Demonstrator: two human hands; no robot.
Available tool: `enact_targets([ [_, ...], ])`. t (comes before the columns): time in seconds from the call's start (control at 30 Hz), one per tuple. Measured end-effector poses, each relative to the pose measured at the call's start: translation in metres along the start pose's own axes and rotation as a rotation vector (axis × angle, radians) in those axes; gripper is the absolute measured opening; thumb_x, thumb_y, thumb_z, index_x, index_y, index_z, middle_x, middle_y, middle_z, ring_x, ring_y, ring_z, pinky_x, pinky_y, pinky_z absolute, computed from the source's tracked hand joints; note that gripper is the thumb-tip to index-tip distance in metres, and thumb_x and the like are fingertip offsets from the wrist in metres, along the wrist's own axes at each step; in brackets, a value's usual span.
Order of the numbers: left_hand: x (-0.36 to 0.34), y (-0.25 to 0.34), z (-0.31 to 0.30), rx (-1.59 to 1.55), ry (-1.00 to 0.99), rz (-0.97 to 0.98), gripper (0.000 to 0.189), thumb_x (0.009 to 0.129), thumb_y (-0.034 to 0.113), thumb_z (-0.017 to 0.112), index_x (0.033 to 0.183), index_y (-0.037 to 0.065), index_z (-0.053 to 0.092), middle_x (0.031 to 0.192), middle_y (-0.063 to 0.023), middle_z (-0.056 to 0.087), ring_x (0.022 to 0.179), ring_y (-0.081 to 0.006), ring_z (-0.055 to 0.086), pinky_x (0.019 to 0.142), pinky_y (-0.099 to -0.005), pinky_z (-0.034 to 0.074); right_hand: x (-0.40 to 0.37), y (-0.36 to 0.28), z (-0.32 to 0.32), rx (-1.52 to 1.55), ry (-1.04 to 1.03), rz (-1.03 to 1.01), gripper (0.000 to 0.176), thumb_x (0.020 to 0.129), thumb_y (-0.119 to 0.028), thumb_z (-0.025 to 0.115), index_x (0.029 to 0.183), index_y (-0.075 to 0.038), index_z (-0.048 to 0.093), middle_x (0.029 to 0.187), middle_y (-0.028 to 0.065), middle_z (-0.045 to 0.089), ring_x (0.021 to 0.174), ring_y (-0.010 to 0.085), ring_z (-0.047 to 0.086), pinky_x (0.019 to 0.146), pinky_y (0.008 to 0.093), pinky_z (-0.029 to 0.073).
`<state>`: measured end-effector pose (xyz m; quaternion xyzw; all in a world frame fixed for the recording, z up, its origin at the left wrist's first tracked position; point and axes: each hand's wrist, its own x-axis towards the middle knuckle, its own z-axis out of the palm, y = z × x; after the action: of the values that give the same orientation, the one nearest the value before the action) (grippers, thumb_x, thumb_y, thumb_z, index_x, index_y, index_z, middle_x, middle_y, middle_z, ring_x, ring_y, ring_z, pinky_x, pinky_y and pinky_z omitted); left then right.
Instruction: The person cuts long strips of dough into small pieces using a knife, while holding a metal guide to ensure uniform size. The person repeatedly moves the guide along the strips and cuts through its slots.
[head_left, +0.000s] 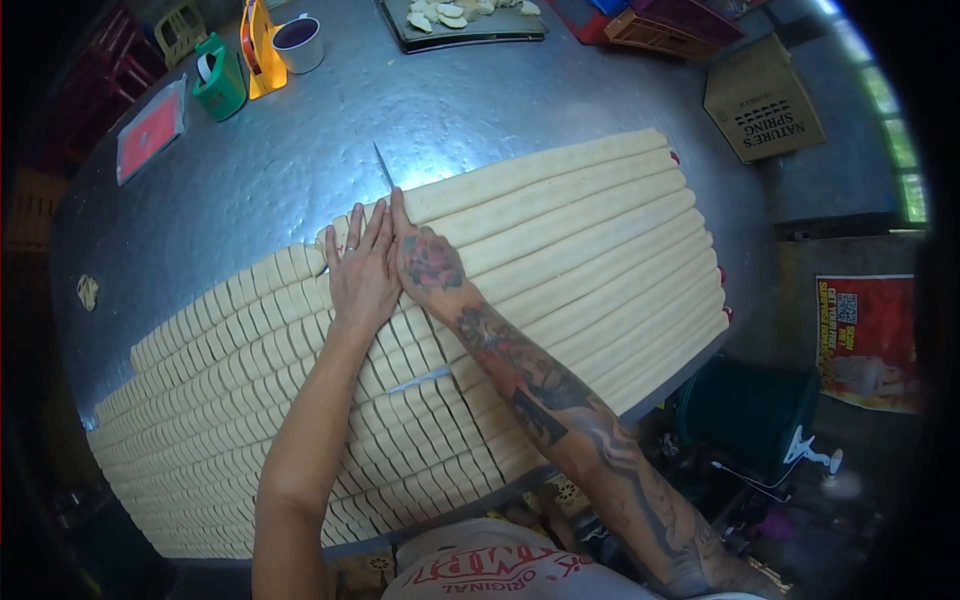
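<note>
Long pale dough rolls (580, 230) lie side by side across the metal table, uncut on the right. On the left, several rows of dough are cut into short pieces (230, 400). My right hand (430, 262) is closed round a knife (384, 167), its blade pointing away from me past the far edge of the dough; the handle is hidden in the hand. Against it, my left hand (363, 280) lies flat on the dough with fingers stretched forward, where cut pieces meet uncut rolls.
On the metal table (300, 150) stand a green tape dispenser (220, 85), a yellow-orange object (262, 50) and a white cup (300, 50). A dark tray (470, 38) holds dough pieces. A cardboard box (765, 100) is at the right, with a dough scrap (88, 292) far left.
</note>
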<state>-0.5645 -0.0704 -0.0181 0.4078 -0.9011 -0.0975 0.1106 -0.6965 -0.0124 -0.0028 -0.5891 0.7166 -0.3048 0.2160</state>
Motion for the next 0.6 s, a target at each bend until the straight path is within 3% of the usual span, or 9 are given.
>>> enact_targets([
  [0.1,-0.001,0.002,0.003,-0.016,0.031,-0.023,0.057,0.116,0.034,0.048,0.169,0.012,0.051,0.178,-0.0016,0.046,0.167,-0.0299,0.036,0.137,-0.064,0.014,-0.056,0.001,-0.002,-0.228,0.08,-0.059,0.09,0.1,-0.005,0.058,0.179,-0.002,0.016,0.085,0.0113,0.067,0.074,0.0274,0.068,0.07,0.0374,0.059],
  [0.17,-0.003,0.002,0.004,-0.027,0.036,-0.036,0.057,0.117,0.034,0.048,0.168,0.011,0.052,0.178,-0.0008,0.046,0.168,-0.0293,0.035,0.137,-0.0636,0.015,-0.108,0.001,-0.012,-0.155,-0.174,0.123,0.09,0.099,-0.001,0.055,0.18,-0.004,0.017,0.085,0.0149,0.067,0.073,0.029,0.072,0.069,0.0385,0.06],
  [0.2,-0.002,-0.001,0.004,-0.026,0.043,-0.036,0.057,0.117,0.034,0.048,0.168,0.011,0.052,0.178,-0.0008,0.046,0.168,-0.0293,0.035,0.137,-0.0636,0.015,-0.131,-0.004,-0.017,-0.158,-0.17,0.118,0.09,0.099,-0.001,0.055,0.18,-0.004,0.017,0.085,0.0149,0.067,0.073,0.029,0.072,0.069,0.0385,0.06],
  [0.27,-0.005,0.0,0.005,-0.046,0.043,-0.023,0.057,0.117,0.034,0.047,0.169,0.01,0.05,0.179,-0.0029,0.044,0.168,-0.0301,0.035,0.137,-0.0641,0.015,-0.166,-0.033,-0.037,-0.299,-0.308,0.175,0.09,0.095,0.004,0.053,0.176,0.009,0.012,0.092,0.0299,0.069,0.079,0.0416,0.072,0.072,0.0508,0.06],
  [0.4,-0.047,0.025,-0.007,-0.094,0.178,-0.059,0.061,0.116,0.034,0.048,0.171,0.008,0.045,0.179,-0.0078,0.042,0.169,-0.0306,0.031,0.137,-0.0643,0.013,-0.199,-0.029,-0.034,-0.205,-0.245,0.187,0.092,0.096,0.003,0.055,0.177,0.007,0.011,0.09,0.0287,0.068,0.077,0.041,0.071,0.072,0.0505,0.06],
  [0.47,-0.098,0.058,-0.015,-0.168,0.023,0.007,0.061,0.117,0.031,0.046,0.172,0.007,0.041,0.179,-0.0158,0.041,0.171,-0.0341,0.025,0.137,-0.0645,0.01,-0.201,-0.027,-0.033,-0.224,-0.175,0.076,0.092,0.097,0.001,0.056,0.178,0.005,0.01,0.089,0.0276,0.067,0.077,0.0407,0.07,0.073,0.0505,0.061],
  [0.6,-0.148,0.088,-0.004,-0.04,-0.083,0.03,0.07,0.114,0.032,0.049,0.176,0.006,0.03,0.183,-0.0128,0.034,0.172,-0.0306,0.022,0.136,-0.0647,0.009,-0.213,-0.018,-0.021,-0.185,-0.094,0.123,0.09,0.098,-0.005,0.058,0.178,0.0,0.017,0.095,0.0262,0.069,0.077,0.0406,0.074,0.069,0.0474,0.063],
])
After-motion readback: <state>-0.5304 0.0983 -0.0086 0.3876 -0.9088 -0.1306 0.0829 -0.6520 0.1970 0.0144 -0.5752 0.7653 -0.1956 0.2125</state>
